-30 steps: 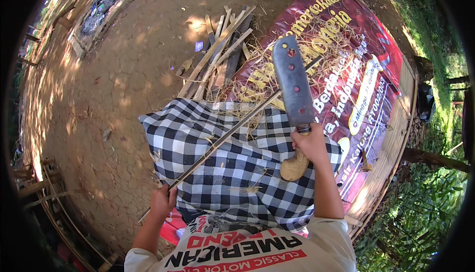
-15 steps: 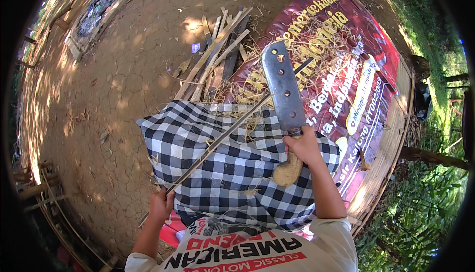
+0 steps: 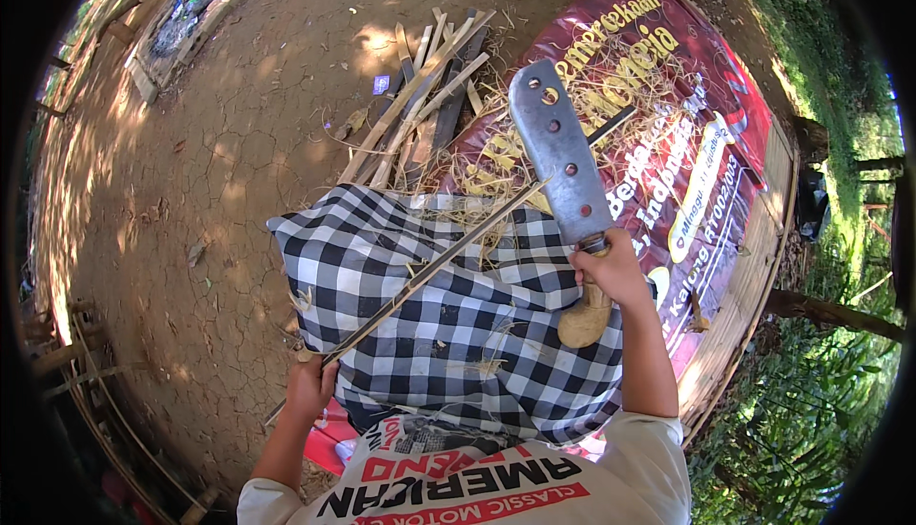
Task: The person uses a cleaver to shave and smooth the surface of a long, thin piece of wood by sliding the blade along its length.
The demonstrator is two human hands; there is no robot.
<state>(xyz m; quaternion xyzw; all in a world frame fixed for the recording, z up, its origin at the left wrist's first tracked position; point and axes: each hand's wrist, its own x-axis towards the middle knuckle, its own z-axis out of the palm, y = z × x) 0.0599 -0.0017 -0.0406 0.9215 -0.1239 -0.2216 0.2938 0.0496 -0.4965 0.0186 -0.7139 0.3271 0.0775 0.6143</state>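
My right hand (image 3: 614, 267) is closed round the wooden handle of a broad cleaver (image 3: 561, 148). Its grey blade, pierced by several holes, points up and away from me. A long thin bamboo strip (image 3: 426, 274) is gripped near its lower end in my left hand (image 3: 309, 388). The strip slants up to the right across my lap, and the blade covers part of it; its dark far end shows beyond the blade. Over my legs lies a black-and-white checked cloth (image 3: 429, 334) with a few shavings on it. A thin curl stands off the strip beside the blade.
A pile of split bamboo strips (image 3: 420, 105) lies on the dry earth (image 3: 239, 162) ahead. To the right, a dark red printed banner (image 3: 706, 172) covers a bamboo platform (image 3: 778, 200), strewn with pale shavings (image 3: 611, 95). A wood-edged ash pit (image 3: 191, 24) is at far left.
My right hand and the cleaver have moved a little to the right, and the blade leans more to the left. The strip's far end has shifted up and right. My left hand stays nearly in place.
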